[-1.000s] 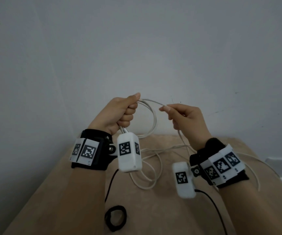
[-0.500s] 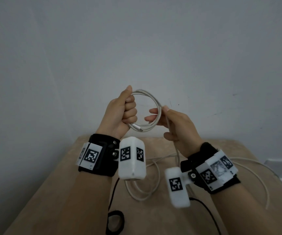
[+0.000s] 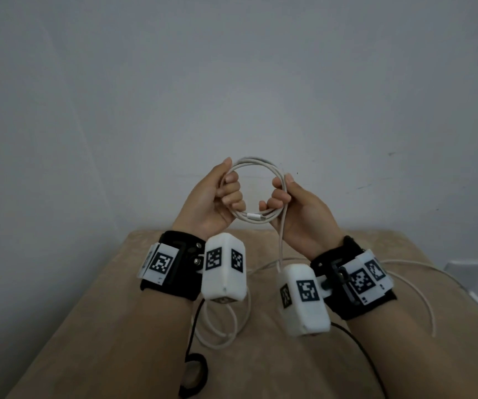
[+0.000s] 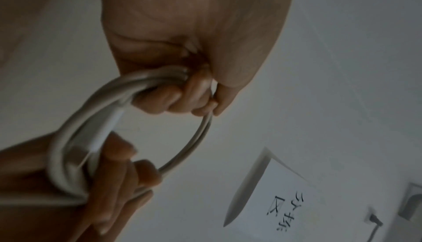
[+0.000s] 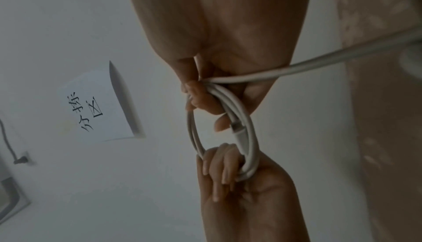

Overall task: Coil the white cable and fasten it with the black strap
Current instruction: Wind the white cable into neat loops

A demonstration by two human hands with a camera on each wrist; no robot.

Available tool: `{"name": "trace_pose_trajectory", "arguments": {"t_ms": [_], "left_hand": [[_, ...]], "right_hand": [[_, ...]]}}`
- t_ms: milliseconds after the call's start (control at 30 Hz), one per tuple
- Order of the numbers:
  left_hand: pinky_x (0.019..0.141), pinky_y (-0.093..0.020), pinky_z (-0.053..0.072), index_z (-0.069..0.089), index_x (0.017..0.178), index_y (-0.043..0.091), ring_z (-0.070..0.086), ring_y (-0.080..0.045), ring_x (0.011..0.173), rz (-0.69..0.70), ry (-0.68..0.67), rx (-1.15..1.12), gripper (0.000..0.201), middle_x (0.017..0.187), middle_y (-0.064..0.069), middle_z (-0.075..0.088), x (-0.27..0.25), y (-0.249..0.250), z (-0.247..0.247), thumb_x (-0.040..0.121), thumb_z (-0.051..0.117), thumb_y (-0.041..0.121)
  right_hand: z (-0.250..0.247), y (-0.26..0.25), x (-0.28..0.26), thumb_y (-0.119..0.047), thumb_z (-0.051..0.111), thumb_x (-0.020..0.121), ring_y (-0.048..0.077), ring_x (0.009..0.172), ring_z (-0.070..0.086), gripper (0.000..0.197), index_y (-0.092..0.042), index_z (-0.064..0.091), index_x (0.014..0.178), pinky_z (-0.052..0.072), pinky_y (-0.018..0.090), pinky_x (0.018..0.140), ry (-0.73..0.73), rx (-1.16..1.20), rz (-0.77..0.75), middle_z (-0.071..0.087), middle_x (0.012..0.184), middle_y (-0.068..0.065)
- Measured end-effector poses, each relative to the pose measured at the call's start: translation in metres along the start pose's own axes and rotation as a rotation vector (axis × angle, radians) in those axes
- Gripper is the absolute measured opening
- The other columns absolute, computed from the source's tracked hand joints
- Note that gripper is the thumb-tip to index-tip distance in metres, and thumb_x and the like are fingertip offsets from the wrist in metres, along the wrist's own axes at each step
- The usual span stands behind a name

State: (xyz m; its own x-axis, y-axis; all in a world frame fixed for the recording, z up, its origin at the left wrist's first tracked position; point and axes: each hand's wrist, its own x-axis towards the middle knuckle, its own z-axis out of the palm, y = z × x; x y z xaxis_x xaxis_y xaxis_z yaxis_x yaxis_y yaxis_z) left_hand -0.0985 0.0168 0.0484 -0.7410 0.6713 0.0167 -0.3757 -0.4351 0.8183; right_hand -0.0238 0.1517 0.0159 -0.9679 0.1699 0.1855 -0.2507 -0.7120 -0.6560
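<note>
I hold the white cable as a small round coil in front of the wall. My left hand grips the coil's left side, fingers curled round the strands. At the coil's right side my right hand has its fingers curled through the ring. The cable's connector lies along the bottom of the coil. A loose length drops from my right hand to loops on the table. The wrist views show the coil held by both hands. The black strap lies curled on the table, near left.
Loose white cable loops lie on the beige table below my left wrist and far right. Black leads run from the wrist cameras. A grey wall stands close behind, with a paper note and a white socket.
My right hand carried another turn of cable up to the coil and now grips its right side. Both hands have risen, and less loose cable lies on the table.
</note>
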Motion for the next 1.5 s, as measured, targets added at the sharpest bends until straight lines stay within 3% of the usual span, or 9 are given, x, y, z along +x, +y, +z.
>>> {"name": "trace_pose_trajectory", "arguments": {"t_ms": [133,233,433,667,800,967,1067,1267,1500], "left_hand": [[0.048,-0.019,0.044,0.047,0.069,0.011,0.044,-0.009,0.039,-0.018,-0.039,0.024,0.037,0.040,0.005,0.035,-0.002,0.003,-0.006,0.099,0.041,0.032],[0.048,-0.018,0.043,0.047,0.070,0.011,0.036,-0.006,0.036,-0.022,-0.047,0.017,0.037,0.041,0.008,0.031,-0.001,0.006,-0.010,0.101,0.039,0.030],[0.079,-0.027,0.044,0.049,0.071,0.012,0.039,-0.005,0.039,-0.018,0.023,0.102,0.035,0.040,0.010,0.031,0.001,0.006,-0.017,0.100,0.042,0.031],[0.087,-0.033,0.049,0.050,0.071,0.007,0.042,-0.008,0.043,0.044,0.033,0.050,0.037,0.038,0.008,0.030,0.005,0.002,-0.017,0.101,0.041,0.028],[0.067,-0.024,0.054,0.048,0.073,0.008,0.034,-0.005,0.036,0.081,0.066,-0.004,0.037,0.040,0.008,0.030,0.008,-0.001,-0.014,0.102,0.041,0.030],[0.034,-0.013,0.025,0.046,0.071,0.008,0.022,-0.003,0.031,0.112,0.131,-0.117,0.038,0.040,0.008,0.028,0.010,-0.006,-0.006,0.102,0.041,0.030],[0.029,-0.014,0.017,0.045,0.069,0.010,0.019,-0.002,0.029,0.170,0.187,-0.115,0.040,0.040,0.009,0.027,0.009,-0.009,0.002,0.103,0.039,0.032],[0.029,-0.016,0.015,0.046,0.070,0.012,0.019,-0.002,0.030,0.302,0.314,-0.086,0.041,0.041,0.010,0.028,0.010,-0.017,0.011,0.102,0.039,0.036],[0.030,-0.016,0.014,0.045,0.069,0.014,0.016,-0.003,0.030,0.319,0.271,-0.148,0.040,0.041,0.009,0.026,0.008,-0.020,0.015,0.102,0.038,0.034]], "right_hand": [[-0.003,-0.003,0.001,-0.026,0.039,0.101,0.009,0.050,0.046,0.030,-0.007,0.056,0.086,0.054,0.026,0.067,-0.011,-0.040,-0.007,0.041,0.053,-0.005],[-0.003,-0.004,0.001,-0.026,0.040,0.100,0.009,0.050,0.047,0.030,-0.006,0.057,0.086,0.054,0.026,0.067,-0.016,-0.031,0.011,0.042,0.053,-0.004],[-0.007,-0.011,0.000,-0.024,0.043,0.098,0.011,0.052,0.050,0.029,-0.004,0.058,0.084,0.057,0.028,0.076,0.005,-0.032,0.019,0.044,0.053,-0.003],[-0.008,-0.008,0.001,-0.025,0.046,0.097,0.013,0.063,0.055,0.028,-0.005,0.059,0.085,0.057,0.030,0.079,0.046,-0.072,0.017,0.048,0.054,-0.002],[-0.008,-0.002,0.003,-0.026,0.046,0.098,0.014,0.064,0.055,0.029,-0.005,0.061,0.084,0.057,0.031,0.081,0.045,-0.050,0.036,0.049,0.055,-0.001],[-0.006,0.001,0.001,-0.029,0.045,0.098,0.012,0.067,0.055,0.028,-0.010,0.059,0.085,0.054,0.036,0.084,0.048,-0.070,0.067,0.049,0.059,-0.004],[-0.006,0.001,0.001,-0.033,0.044,0.098,0.011,0.069,0.058,0.028,-0.014,0.058,0.083,0.054,0.040,0.081,0.046,-0.148,0.086,0.050,0.061,-0.005],[0.000,-0.002,-0.003,-0.039,0.045,0.098,0.018,0.073,0.062,0.033,-0.013,0.055,0.079,0.053,0.059,0.080,0.045,-0.184,0.170,0.052,0.062,0.001],[0.005,-0.003,-0.005,-0.041,0.044,0.097,0.018,0.070,0.058,0.038,-0.013,0.051,0.073,0.058,0.048,0.073,0.038,-0.123,0.161,0.047,0.058,0.001]]}}
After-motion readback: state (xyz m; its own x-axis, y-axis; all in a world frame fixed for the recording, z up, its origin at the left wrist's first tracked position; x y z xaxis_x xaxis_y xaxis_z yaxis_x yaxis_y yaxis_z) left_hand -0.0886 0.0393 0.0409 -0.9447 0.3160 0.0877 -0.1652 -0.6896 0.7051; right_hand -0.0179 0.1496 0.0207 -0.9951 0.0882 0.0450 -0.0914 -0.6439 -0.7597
